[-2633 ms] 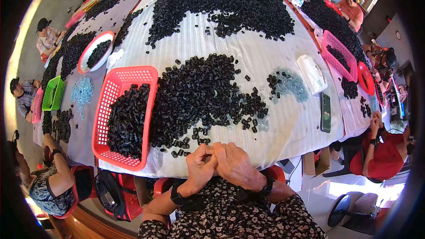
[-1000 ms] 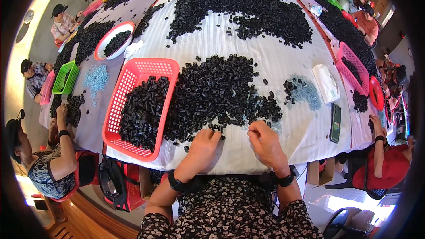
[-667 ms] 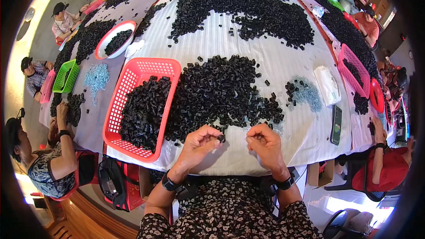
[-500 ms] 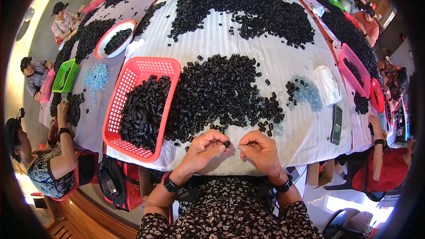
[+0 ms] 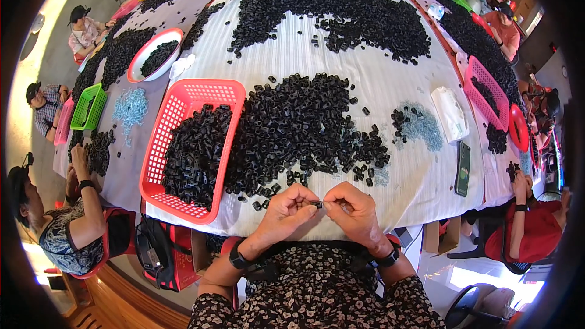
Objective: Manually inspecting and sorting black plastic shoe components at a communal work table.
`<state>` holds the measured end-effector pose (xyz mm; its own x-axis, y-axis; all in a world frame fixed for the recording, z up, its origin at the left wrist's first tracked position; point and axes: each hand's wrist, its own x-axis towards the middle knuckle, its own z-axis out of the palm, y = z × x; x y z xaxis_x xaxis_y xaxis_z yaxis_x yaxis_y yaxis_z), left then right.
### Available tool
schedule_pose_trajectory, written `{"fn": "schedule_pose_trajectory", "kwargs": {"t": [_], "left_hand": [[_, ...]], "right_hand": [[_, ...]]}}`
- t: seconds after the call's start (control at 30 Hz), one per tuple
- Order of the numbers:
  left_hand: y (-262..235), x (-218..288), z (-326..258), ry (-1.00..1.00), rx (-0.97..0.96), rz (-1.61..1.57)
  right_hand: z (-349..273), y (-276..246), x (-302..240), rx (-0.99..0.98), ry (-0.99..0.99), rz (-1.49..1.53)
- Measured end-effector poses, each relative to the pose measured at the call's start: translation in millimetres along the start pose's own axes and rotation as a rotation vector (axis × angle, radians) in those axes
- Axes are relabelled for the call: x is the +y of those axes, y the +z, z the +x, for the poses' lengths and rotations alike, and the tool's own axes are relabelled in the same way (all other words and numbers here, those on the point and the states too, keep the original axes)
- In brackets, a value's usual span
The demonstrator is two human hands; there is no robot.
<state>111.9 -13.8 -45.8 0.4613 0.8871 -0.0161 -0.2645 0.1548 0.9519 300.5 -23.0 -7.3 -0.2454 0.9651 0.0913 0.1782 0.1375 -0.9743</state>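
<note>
Close to the table's near edge, my left hand (image 5: 285, 212) pinches a small black tubular plastic piece (image 5: 316, 205) between thumb and fingertips. My right hand (image 5: 355, 210) is also closed in a pinch, its fingertips meeting the right end of that piece. Whatever lies between the right fingertips is too small to make out. Just beyond both hands spreads a pile of similar black pieces (image 5: 292, 122). A coral-red plastic basket (image 5: 236, 94), partly filled with the same pieces, stands left of the pile. Small clear bluish pieces (image 5: 423, 131) lie to the right.
A white soft pack (image 5: 450, 114) and a dark phone (image 5: 463, 169) lie on the right. A larger black heap (image 5: 329, 12) covers the far table. At the left stand a red-rimmed bowl (image 5: 135, 64) and a green basket (image 5: 97, 91). Other people sit along both sides.
My hands have come together: the right fingertips, apart from the black piece before, now meet its end. The left hand still pinches it.
</note>
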Motion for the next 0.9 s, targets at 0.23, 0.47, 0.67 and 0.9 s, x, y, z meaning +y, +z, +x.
{"fn": "schedule_pose_trajectory", "kwargs": {"t": [0.23, 0.47, 0.67, 0.9], "left_hand": [[2, 0, 0, 0.010, 0.044, -0.033], [1, -6, 0, 0.077, 0.092, 0.027], [1, -7, -1, 0.106, 0.116, 0.189], [7, -2, 2, 0.147, 0.121, -0.002]], "right_hand": [[2, 3, -2, 0.031, -0.019, -0.039], [4, 0, -6, 0.041, -0.225, -0.115], [2, 4, -2, -0.018, -0.258, -0.170], [5, -3, 4, 0.023, -0.148, -0.105]]}}
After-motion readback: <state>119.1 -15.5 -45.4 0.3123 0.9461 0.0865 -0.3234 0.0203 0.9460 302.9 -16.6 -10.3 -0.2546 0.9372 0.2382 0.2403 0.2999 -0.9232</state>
